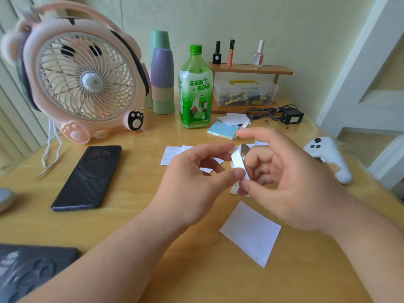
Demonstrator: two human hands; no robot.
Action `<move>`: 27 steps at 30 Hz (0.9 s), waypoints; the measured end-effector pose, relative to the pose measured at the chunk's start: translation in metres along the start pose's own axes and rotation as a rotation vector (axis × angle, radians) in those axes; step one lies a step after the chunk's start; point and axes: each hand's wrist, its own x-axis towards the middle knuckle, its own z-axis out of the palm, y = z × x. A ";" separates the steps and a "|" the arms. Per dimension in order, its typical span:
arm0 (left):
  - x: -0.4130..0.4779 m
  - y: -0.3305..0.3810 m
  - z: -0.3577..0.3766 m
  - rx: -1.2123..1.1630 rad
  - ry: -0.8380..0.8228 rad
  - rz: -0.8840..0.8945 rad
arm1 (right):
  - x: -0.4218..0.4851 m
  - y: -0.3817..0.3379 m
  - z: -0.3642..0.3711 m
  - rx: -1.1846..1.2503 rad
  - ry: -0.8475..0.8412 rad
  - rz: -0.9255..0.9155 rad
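The paper strip (pixel 237 159) is small and narrow, white on its outer face and grey and glossy on its inner face. It bends in an upright arc in the air between the two hands. Its lower end is pinched where the thumb tip of the left hand (pixel 192 178) meets the thumb tip of the right hand (pixel 290 178). Its upper end curls just beside the left forefinger tip, below the outstretched right forefinger.

Soft, even daylight is filling the scene; the far-left fan (pixel 85 77) is bowing with edge distortion, and the paper strip (pixel 236 162) is blurring slightly.
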 end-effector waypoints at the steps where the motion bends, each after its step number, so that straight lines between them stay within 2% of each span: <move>1: 0.000 0.001 -0.001 0.001 0.006 0.006 | 0.000 0.000 0.001 0.006 0.008 -0.002; 10: -0.002 0.004 0.002 -0.139 0.038 0.123 | 0.000 -0.004 0.014 0.181 0.146 0.067; 17: -0.004 0.005 0.003 -0.302 0.056 0.213 | 0.002 -0.012 0.026 0.421 0.283 0.134; 23: -0.003 0.000 0.003 -0.365 0.046 0.217 | 0.005 -0.019 0.029 0.666 0.222 0.225; 27: -0.003 0.000 0.007 -0.486 0.019 0.122 | 0.007 -0.017 0.032 0.653 0.238 0.192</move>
